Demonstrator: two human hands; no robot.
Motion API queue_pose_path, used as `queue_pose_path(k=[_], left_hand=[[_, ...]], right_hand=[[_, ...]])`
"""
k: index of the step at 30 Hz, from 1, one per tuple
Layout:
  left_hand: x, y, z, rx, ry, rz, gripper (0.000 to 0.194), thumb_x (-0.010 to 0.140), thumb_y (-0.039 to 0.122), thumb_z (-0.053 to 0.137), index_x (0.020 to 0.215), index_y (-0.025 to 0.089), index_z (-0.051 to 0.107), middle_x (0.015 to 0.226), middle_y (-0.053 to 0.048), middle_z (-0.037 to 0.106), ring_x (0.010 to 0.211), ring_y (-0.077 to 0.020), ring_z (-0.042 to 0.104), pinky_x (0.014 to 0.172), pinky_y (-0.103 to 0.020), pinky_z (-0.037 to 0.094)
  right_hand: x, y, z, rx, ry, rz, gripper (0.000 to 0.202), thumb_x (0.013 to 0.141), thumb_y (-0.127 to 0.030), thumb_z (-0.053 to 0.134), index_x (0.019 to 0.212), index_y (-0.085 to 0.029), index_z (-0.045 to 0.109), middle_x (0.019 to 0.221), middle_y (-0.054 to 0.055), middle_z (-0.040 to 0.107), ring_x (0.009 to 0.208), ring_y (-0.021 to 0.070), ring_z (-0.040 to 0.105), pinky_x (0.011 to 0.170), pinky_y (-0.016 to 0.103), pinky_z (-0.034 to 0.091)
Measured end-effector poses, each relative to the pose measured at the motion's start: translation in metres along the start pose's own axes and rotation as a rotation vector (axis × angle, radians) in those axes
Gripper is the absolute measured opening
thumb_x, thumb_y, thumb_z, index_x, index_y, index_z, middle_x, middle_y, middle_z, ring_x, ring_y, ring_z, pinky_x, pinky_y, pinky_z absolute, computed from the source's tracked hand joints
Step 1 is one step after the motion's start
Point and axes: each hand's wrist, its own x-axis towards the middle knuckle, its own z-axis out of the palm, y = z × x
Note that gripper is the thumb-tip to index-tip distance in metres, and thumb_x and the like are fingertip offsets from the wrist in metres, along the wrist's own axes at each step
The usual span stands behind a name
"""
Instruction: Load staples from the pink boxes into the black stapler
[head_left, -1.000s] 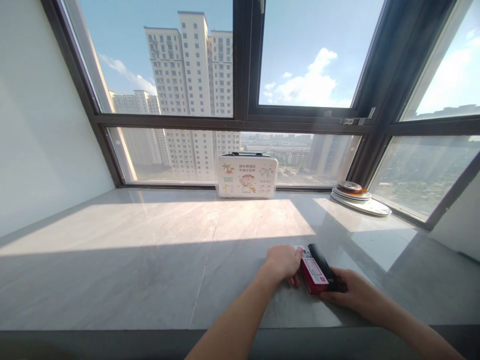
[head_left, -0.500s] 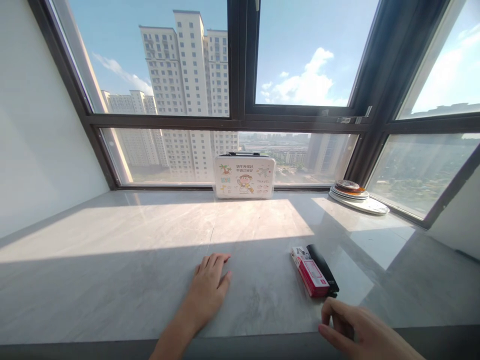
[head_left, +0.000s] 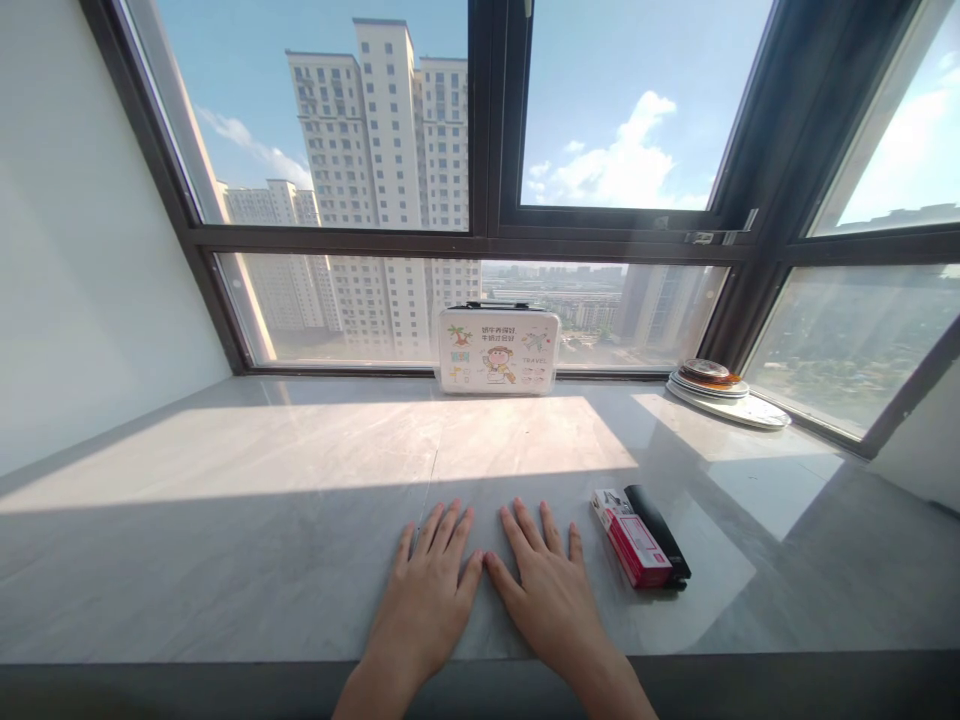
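1. L hand (head_left: 427, 595) + R hand (head_left: 546, 590): both palm-down on sill (head_left: 187, 590), nr front edge. Fingers straight & spread, nothing gripped. Thumb tips v. close; can't tell if touching.
2. Red/white box (head_left: 636, 548): lies on R half of sill, closer to front edge than back edge.
3. Key relation: box is to the R of R hand, approx. level w/ its fingers. Small gap, no contact; little finger = closest pt.
4. Box long axis: diagonal, far end leaning L, near end leaning R, i.e. near end twd front R corner.
5. Black item (head_left: 658, 535) (ID unclear): alongside box on its R, approx. parallel, looks touching. So box sits btwn R hand and black item.
6. R hand nearer to both; L hand farther, w/ R hand btwn it and box.
7. BG: white printed case (head_left: 499, 350) upright at back edge, approx. mid; stack of plates (head_left: 709, 380) nr back R corner. Both well apart from hands.
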Motion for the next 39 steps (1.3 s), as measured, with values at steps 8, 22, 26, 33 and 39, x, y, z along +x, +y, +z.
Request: queue_pose_path(k=[8,22,26,33,39], left_hand=[[-0.0004,0.0001,0.0002,-0.021,-0.021,-0.018,0.054,0.102,0.048,0.033,0.154,0.034,0.034,0.162,-0.001,0.029,0.151,-0.0293,0.023,0.121,-0.059,0.017],[-0.0007,0.0002,0.0032,0.021,-0.020,-0.025,0.053,0.102,0.049,0.033,0.154,0.036,0.033,0.163,0.000,0.028,0.151,-0.0288,0.023,0.121,-0.059,0.017],[-0.0001,0.0020,0.0025,0.070,-0.028,-0.030,0.053,0.103,0.048,0.031,0.155,0.035,0.031,0.163,0.001,0.028,0.151,-0.0266,0.023,0.121,-0.058,0.018],[0.0011,0.0029,0.0004,0.084,-0.045,-0.033,0.053,0.103,0.048,0.030,0.155,0.035,0.031,0.163,0.002,0.027,0.151,-0.0252,0.022,0.121,-0.058,0.019],[0.0011,0.0034,0.0001,0.066,-0.046,-0.047,0.053,0.103,0.048,0.032,0.154,0.035,0.033,0.163,0.003,0.027,0.151,-0.0262,0.022,0.121,-0.058,0.020]], right_hand=[[0.0008,0.0005,0.0011,-0.031,-0.011,-0.020,0.062,0.101,-0.056,0.030,0.157,-0.032,0.028,0.166,0.000,0.017,0.153,0.0347,0.007,0.118,0.062,0.002],[-0.0010,0.0002,0.0022,-0.043,0.021,-0.027,0.059,0.101,-0.053,0.031,0.157,-0.032,0.030,0.165,-0.001,0.019,0.153,0.0346,0.010,0.118,0.061,0.006],[-0.0012,-0.0003,0.0015,-0.047,0.030,-0.021,0.059,0.101,-0.053,0.031,0.156,-0.033,0.031,0.165,-0.001,0.020,0.153,0.0340,0.010,0.119,0.060,0.006],[-0.0015,-0.0014,-0.0012,-0.039,0.013,-0.013,0.059,0.101,-0.053,0.031,0.156,-0.033,0.031,0.165,-0.001,0.019,0.153,0.0337,0.010,0.119,0.060,0.007],[-0.0016,-0.0008,-0.0017,-0.038,0.014,-0.016,0.059,0.101,-0.052,0.032,0.156,-0.033,0.031,0.165,-0.001,0.019,0.153,0.0339,0.010,0.119,0.060,0.007]])
